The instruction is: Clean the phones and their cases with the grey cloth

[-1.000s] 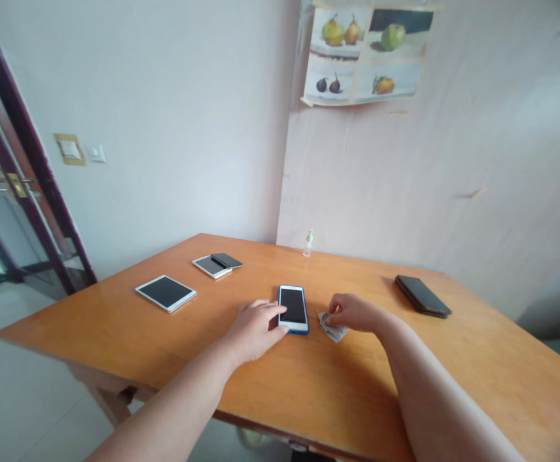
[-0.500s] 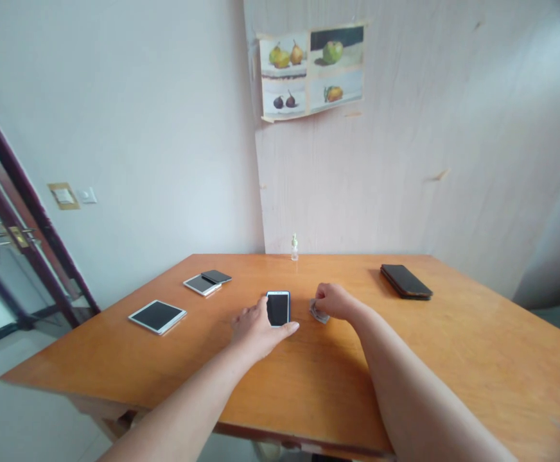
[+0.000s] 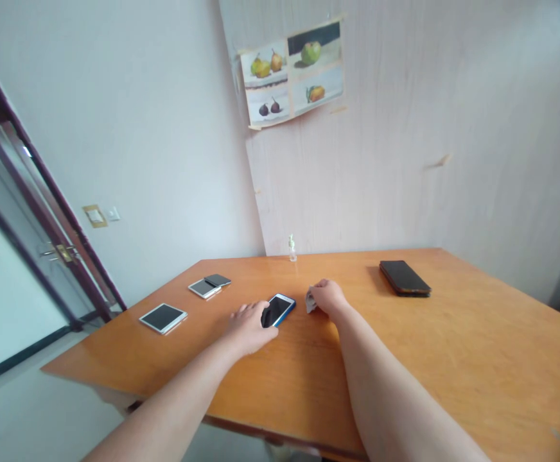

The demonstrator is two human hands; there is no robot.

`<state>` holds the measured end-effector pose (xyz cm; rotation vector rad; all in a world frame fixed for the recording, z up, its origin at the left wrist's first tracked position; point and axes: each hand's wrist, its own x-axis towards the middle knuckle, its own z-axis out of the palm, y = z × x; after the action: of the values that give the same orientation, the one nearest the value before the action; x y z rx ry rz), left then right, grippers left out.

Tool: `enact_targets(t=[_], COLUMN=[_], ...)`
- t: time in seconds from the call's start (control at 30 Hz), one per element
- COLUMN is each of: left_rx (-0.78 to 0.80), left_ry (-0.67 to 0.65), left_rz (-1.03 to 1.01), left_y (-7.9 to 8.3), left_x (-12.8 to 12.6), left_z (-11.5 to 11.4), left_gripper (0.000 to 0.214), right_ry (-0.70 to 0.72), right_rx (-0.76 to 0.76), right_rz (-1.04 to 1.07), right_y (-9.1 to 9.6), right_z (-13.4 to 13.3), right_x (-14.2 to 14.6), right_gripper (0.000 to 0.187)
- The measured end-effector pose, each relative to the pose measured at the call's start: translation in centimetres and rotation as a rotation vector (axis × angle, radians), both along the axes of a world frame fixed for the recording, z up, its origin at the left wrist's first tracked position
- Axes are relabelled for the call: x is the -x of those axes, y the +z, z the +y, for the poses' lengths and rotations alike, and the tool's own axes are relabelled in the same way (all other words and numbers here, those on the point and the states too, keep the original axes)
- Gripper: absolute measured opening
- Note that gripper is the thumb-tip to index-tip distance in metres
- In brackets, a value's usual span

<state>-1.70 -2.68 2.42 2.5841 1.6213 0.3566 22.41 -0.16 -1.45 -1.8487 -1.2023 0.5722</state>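
A smartphone [image 3: 279,309] with a white front and a blue case lies askew near the middle of the table, its screen dark. My left hand [image 3: 251,327] grips its near left end, thumb on the near side and fingers on the far side, covering that end. Just to the right, my right hand [image 3: 327,298] is closed around a crumpled greyish cloth [image 3: 311,301], part of which sticks out on the left. The cloth and the phone are apart. Whether the phone's near end is raised off the wood I cannot tell.
On the left of the wooden table [image 3: 405,359] lie a white tablet [image 3: 163,317] and another white device [image 3: 203,288] with a dark phone [image 3: 218,280] overlapping it. A small pump bottle [image 3: 292,248] stands at the back. Right of it lies a dark flat case [image 3: 405,278].
The phone has turned clockwise, from upright in view to slanted, with my left hand now on its end. My right hand has lifted the cloth slightly. The whole view has tilted.
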Motion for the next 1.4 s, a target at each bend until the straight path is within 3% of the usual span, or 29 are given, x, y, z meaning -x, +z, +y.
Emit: enact_targets(t=[0.13, 0.27, 0.43, 0.6, 0.7, 0.83, 0.97, 1.07, 1.2, 1.4], left_rx=[-0.079, -0.114, -0.184, -0.172, -0.147, -0.109, -0.046, 0.017, 0.103, 0.237], left_ry=[-0.123, -0.176, -0.225, -0.253, -0.193, 0.048, 0.166, 0.161, 0.125, 0.098], left_rz=[0.040, 0.071, 0.120, 0.129, 0.054, -0.109, -0.145, -0.156, -0.208, -0.336], left_y=[0.6, 0.6, 0.5, 0.1, -0.3, -0.6, -0.6, -0.8, -1.2, -1.7], left_x=[-2.3, -4.4, -4.9, -4.4, -3.6, -2.0, -0.7, -0.7, -1.2, -1.5], left_z=[-0.2, -0.2, -0.2, 0.2, 0.6, 1.8, 3.7, 4.7, 5.5, 6.3], left_gripper=[0.061, 0.045, 0.036, 0.041, 0.049, 0.052, 0.044, 0.037, 0.035, 0.030], right_ry=[-0.011, 0.002, 0.025, 0.002, -0.021, -0.026, 0.001, 0.003, 0.011, 0.263], right_rx=[-0.002, 0.000, -0.016, -0.036, -0.043, -0.025, 0.040, 0.076, 0.036, 0.135], right_rz=[0.061, 0.090, 0.124, 0.168, 0.185, 0.160, 0.042, -0.104, -0.293, -0.630], right_y=[-0.4, -0.4, -0.1, 0.1, 0.2, 0.5, 1.0, 1.7, 2.8, 2.6], right_z=[0.3, 0.4, 0.5, 0.8, 0.7, 0.3, -0.1, -0.7, -1.6, -2.4], right_x=[-0.2, -0.3, -0.5, -0.8, -0.8, -0.8, -0.7, 0.0, 2.2, 5.4], right_gripper=[0.015, 0.016, 0.017, 0.018, 0.019, 0.020, 0.016, 0.018, 0.036, 0.055])
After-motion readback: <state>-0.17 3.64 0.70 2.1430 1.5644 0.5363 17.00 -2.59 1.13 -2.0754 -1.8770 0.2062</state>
